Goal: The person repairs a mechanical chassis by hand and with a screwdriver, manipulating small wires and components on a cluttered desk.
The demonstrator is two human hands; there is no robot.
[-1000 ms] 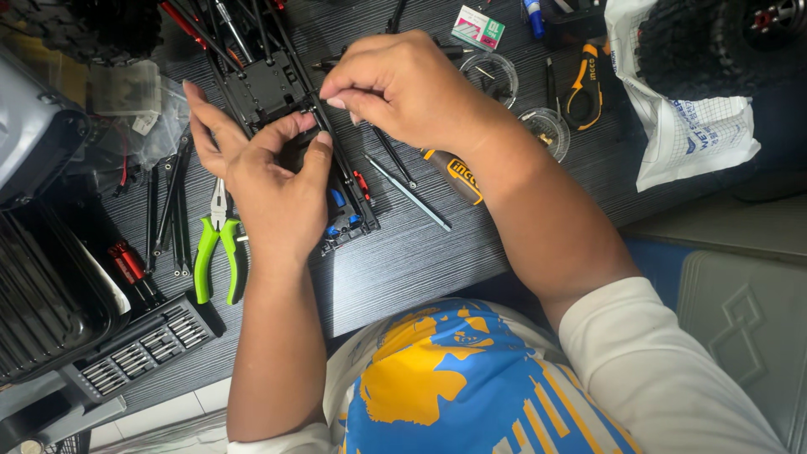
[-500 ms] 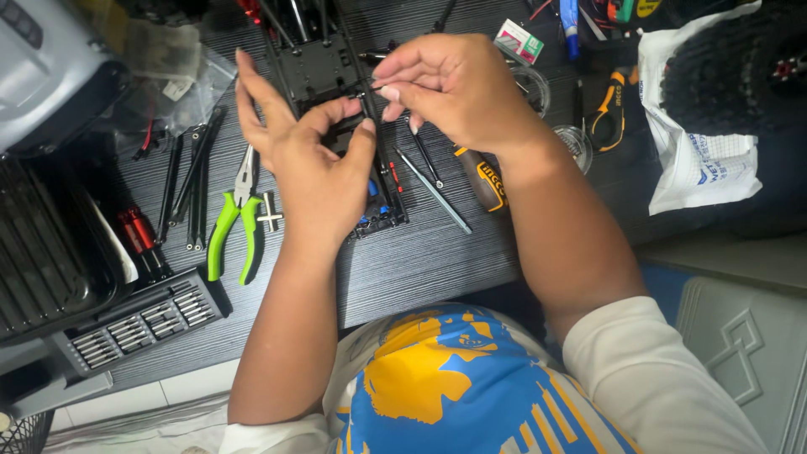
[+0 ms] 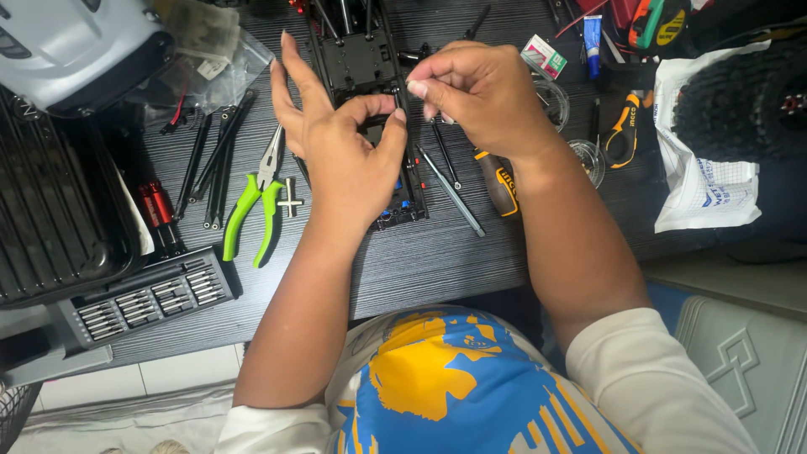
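Note:
A black model-car chassis (image 3: 357, 59) lies on the dark wooden table (image 3: 437, 261), running away from me. My left hand (image 3: 336, 155) rests over its near half; thumb and bent index finger close around a chassis piece while the other fingers spread upward. My right hand (image 3: 479, 92) hovers just to the right, thumb and forefinger pinched on a small part (image 3: 410, 83) too tiny to identify, right above the chassis edge. The near end of the chassis (image 3: 408, 206) shows below my left palm.
Green-handled pliers (image 3: 252, 210) and a small cross wrench (image 3: 290, 202) lie left of my hand, with black rods (image 3: 214, 160), a bit set (image 3: 151, 298) and a grey car body (image 3: 76, 42). A screwdriver (image 3: 500, 181), clear cups (image 3: 588, 160) and a knobby tyre (image 3: 744, 97) lie right.
My left hand's fingers have spread and its thumb and index now curl around the chassis piece. My right hand stays pinched beside it.

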